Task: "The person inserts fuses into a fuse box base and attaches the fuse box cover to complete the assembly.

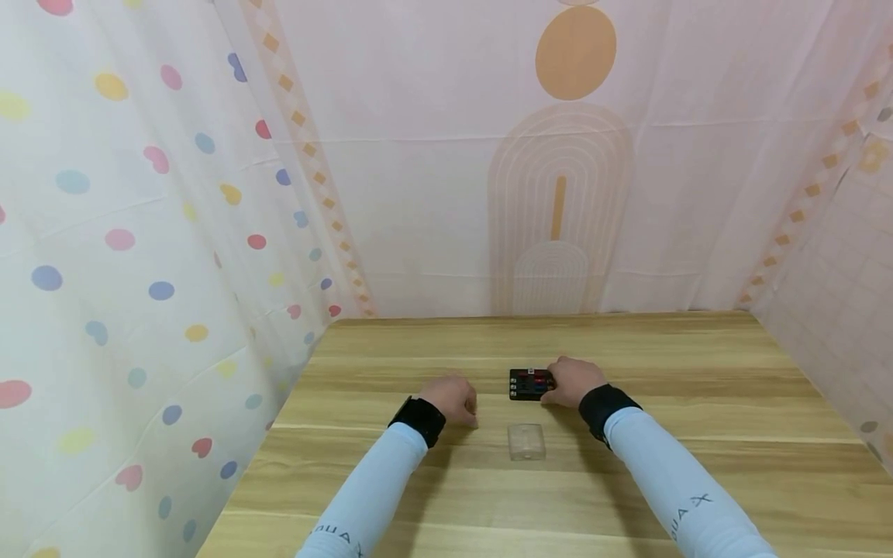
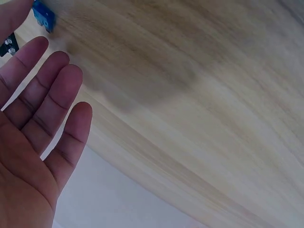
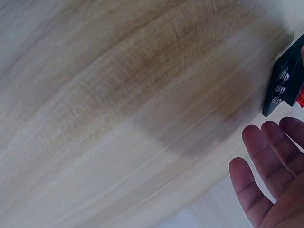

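Wood-grain table (image 1: 732, 418) up against printed curtains (image 1: 391, 209), coloured dots to the left, arch motif at the back. On the table, around the middle: black fuse box (image 1: 519, 385), screw terminals along the left edge, red and blue parts on top. Gripped by its right end in the right hand (image 1: 577, 380), thumb on the near side. Well left of it, left hand (image 1: 449, 399), with blue piece (image 2: 43, 16) pinched at thumb and index, other fingers loosely extended. Transparent cover (image 1: 526, 442) flat on the table, near side of the box, apart from both hands.
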A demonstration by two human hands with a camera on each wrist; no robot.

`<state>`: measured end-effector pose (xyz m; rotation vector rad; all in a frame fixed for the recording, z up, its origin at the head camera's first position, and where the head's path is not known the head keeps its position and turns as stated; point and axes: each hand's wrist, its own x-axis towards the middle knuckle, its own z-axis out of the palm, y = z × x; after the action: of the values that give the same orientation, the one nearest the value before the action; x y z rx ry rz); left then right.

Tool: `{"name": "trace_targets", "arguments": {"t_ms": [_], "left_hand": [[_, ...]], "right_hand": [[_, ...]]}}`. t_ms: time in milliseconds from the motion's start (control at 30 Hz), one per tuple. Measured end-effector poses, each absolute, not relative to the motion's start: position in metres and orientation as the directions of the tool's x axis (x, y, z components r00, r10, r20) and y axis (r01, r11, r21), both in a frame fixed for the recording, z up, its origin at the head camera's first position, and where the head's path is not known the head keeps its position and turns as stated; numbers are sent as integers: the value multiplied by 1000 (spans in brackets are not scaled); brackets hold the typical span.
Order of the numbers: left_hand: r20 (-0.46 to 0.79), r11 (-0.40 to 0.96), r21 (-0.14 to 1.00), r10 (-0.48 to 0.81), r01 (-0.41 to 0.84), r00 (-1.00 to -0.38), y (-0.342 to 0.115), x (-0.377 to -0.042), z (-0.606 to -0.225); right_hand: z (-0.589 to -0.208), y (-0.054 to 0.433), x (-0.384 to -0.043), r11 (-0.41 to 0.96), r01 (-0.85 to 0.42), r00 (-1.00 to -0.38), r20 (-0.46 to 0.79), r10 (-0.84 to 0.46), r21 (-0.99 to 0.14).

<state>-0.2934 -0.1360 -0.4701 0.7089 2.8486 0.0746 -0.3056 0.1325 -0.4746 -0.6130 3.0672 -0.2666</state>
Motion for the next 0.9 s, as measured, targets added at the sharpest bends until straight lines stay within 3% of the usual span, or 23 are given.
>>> {"name": "trace_targets", "arguments": {"t_ms": [233, 900], "left_hand": [[-180, 866, 70, 499, 495, -848, -136, -294, -471], [-204, 871, 124, 491, 475, -847, -132, -292, -471]], "right_hand": [[-475, 133, -306, 908, -378, -925, 32, -379, -178], [-479, 134, -309, 911, -378, -925, 37, -378, -163]]}}
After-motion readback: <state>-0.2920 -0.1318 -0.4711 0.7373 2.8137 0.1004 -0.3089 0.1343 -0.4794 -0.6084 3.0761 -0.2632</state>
